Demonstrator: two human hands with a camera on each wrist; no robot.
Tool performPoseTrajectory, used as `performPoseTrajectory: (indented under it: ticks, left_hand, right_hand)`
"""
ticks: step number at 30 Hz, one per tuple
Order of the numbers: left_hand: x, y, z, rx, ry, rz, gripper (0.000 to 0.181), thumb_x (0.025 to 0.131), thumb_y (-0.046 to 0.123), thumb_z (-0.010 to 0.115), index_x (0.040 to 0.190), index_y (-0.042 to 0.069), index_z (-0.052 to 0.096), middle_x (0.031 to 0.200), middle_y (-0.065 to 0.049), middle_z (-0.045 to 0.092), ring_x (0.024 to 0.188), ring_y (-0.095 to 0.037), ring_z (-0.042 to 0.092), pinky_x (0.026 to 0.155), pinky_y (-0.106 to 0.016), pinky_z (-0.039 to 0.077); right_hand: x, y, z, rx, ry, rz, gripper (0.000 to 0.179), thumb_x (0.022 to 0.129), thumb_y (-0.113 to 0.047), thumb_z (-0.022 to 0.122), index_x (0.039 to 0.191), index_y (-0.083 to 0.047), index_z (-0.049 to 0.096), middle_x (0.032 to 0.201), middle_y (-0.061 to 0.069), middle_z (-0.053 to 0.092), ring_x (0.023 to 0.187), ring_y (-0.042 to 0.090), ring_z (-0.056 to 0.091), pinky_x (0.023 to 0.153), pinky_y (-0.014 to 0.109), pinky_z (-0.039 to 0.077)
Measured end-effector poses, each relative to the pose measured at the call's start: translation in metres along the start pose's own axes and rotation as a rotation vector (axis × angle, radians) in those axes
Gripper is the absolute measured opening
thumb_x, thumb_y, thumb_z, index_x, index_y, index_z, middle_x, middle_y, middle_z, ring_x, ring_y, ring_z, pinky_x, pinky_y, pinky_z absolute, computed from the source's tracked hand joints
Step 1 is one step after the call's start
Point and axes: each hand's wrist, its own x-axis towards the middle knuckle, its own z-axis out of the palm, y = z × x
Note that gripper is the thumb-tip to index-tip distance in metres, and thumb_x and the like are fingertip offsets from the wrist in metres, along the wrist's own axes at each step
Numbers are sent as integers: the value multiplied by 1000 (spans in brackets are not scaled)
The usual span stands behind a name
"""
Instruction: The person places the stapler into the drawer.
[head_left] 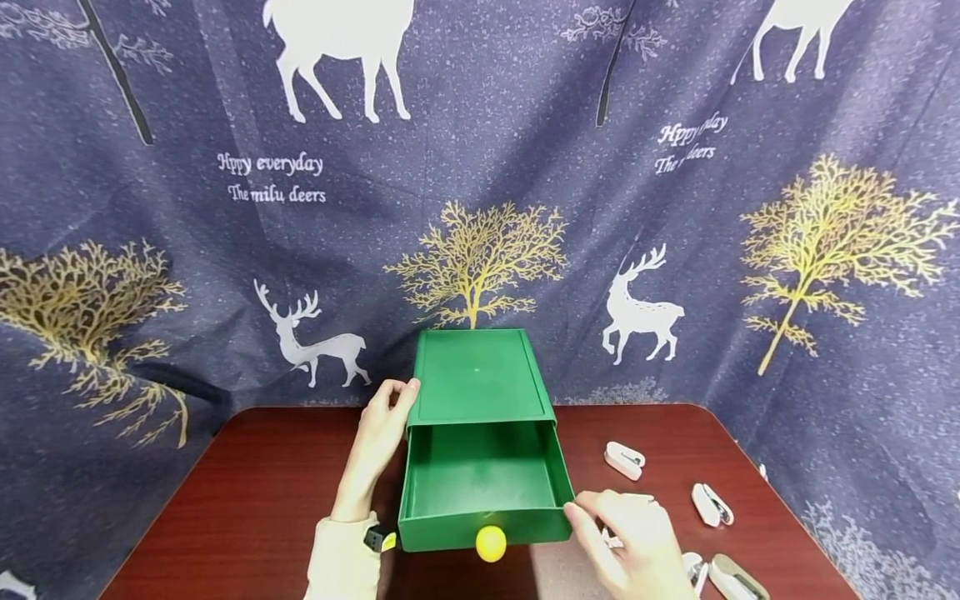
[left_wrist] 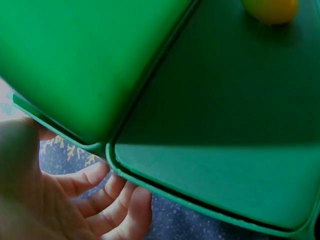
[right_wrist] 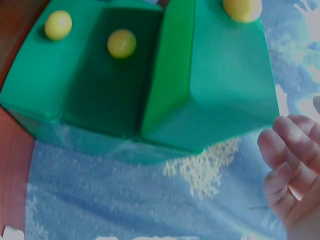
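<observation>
A green drawer cabinet (head_left: 480, 375) stands at the middle of the table, its top drawer (head_left: 487, 475) pulled out. That drawer holds nothing and has a round yellow knob (head_left: 491, 543) on its front. My left hand (head_left: 381, 429) lies along the cabinet's left side, thumb near the top edge; in the left wrist view its relaxed fingers (left_wrist: 95, 182) touch the side. At the drawer's front right corner is my right hand (head_left: 626, 533), fingertips right at the corner. The right wrist view shows those fingers (right_wrist: 287, 150) loosely bent beside the drawer, and two closed lower drawers with yellow knobs (right_wrist: 121, 43).
Several small white staplers lie on the right of the brown table (head_left: 277, 492), among them one stapler (head_left: 624, 460) near the cabinet and another stapler (head_left: 711, 505) farther right. A greyish stapler (head_left: 737, 577) is near the front. A patterned blue cloth (head_left: 480, 150) hangs behind.
</observation>
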Motion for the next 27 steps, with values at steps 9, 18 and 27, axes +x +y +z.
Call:
performPoseTrajectory:
  ticks: [9,18,27]
  left_hand:
    - [1,-1,1,-2,-4,3,47,96,58,50,105,13,59,76,-6,56,61,-23,54,63,-35,44]
    - [2,-1,-2,6,21,2,47,96,58,50,104,13,60,78,-6,56,69,-22,54,68,-35,43]
    - [1,-2,-1,11,15,9,47,96,59,50,104,14,60,73,-5,55,62,-21,54,64,-35,43]
  right_hand:
    - [-17,21,-17,-125,-23,125,37,103,-36,50,78,-14,67,70,-9,60,56,-1,47,52,14,38]
    - [-47,44,-45,-275,-206,278,10,91,-31,69,86,-22,69,74,-19,60,62,-2,48,60,21,37]
    - [-91,61,-81,-441,-374,482,24,73,-24,84,92,-28,70,87,-12,64,66,1,56,54,27,44]
